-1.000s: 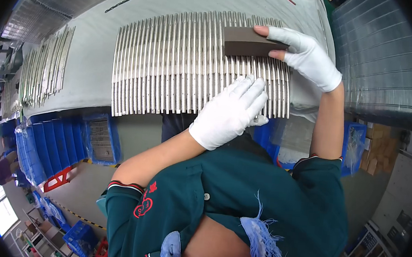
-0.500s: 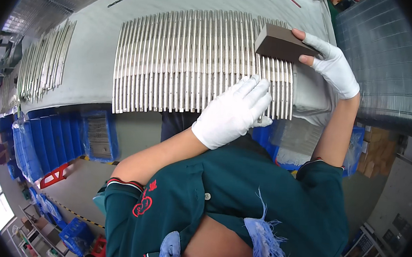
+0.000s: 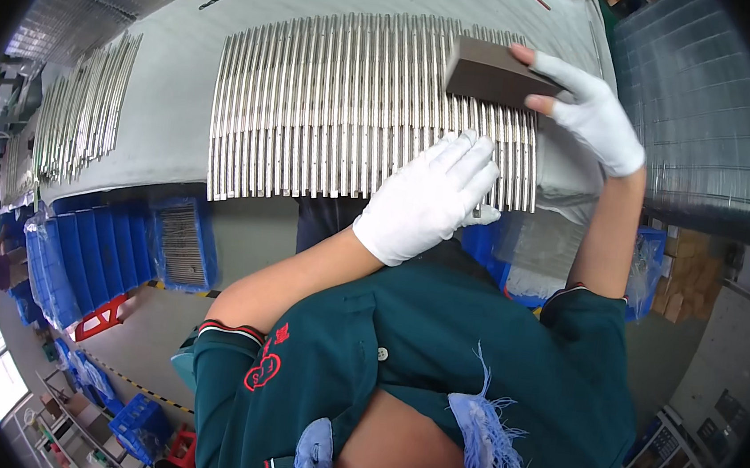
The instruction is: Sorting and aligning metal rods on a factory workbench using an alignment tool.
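Metal strips (image 3: 350,107), laid side by side in a tight row on the grey tabletop (image 3: 174,83), lay under my gloved hands. My left hand (image 3: 427,198) pressed flat and open on their near ends, apparently to steady them, while my right hand (image 3: 591,115) gripped a brown sanding block (image 3: 492,73) resting across the far ends.

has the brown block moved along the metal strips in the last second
Yes. The brown block in the right hand has slid toward the far ends of the metal strips; the left hand stays put.
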### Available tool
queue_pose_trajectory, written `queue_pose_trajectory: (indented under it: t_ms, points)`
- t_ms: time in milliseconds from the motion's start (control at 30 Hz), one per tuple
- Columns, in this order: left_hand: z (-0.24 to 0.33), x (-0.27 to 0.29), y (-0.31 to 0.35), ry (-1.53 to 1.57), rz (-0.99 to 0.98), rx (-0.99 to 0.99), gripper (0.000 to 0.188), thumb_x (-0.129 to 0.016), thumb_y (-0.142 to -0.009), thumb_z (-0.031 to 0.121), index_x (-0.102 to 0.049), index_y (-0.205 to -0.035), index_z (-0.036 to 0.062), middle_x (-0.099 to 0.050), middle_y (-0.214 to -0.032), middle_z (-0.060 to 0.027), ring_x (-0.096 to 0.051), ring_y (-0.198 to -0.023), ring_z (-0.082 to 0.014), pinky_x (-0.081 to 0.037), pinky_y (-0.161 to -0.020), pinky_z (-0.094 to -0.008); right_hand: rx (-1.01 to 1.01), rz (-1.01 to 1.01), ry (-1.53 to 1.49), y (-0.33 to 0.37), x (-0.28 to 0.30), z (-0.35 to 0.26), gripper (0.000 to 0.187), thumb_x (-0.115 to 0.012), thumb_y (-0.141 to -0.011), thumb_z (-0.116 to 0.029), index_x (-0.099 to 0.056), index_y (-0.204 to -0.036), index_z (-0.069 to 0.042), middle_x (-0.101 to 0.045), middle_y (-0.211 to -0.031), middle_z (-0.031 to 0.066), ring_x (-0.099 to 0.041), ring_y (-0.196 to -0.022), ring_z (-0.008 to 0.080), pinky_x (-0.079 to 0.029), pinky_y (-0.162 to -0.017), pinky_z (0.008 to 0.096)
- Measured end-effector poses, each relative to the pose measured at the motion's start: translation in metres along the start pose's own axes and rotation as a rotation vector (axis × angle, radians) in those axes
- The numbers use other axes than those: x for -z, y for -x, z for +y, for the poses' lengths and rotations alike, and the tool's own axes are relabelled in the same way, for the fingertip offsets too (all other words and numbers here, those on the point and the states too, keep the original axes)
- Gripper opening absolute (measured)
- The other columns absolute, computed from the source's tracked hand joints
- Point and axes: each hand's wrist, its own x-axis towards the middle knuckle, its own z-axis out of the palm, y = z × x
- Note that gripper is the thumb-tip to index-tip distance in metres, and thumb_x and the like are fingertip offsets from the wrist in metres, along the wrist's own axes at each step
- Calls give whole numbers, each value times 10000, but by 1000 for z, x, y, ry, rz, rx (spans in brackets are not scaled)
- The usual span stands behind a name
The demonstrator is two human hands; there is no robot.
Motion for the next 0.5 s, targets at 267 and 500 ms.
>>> queue_pose_trajectory:
  t_ms: [267, 500]
  points:
    - [-1, 0, 1, 3, -14, 9, 534, -768, -796, 304, -596, -1181, -23, -592, -1274, -195, -583, -1189, -365, -462, -1060, -443, -14, 97, 158, 14, 14, 5, 504, -684, -920, -15, -589, -1412, -70, -628, -1388, 42, -587, -1238, 159, -456, -1074, 288]
    - [0, 0, -1, -100, -81, -26, 581, -769, -795, 311, -586, -1228, -30, -588, -1296, -191, -550, -1250, -364, -426, -1107, -459, 260, 184, 256, -73, -14, -25, 743, -756, -866, -319, -478, -1479, -5, -592, -1403, 157, -578, -1243, 271, -421, -1080, 355]
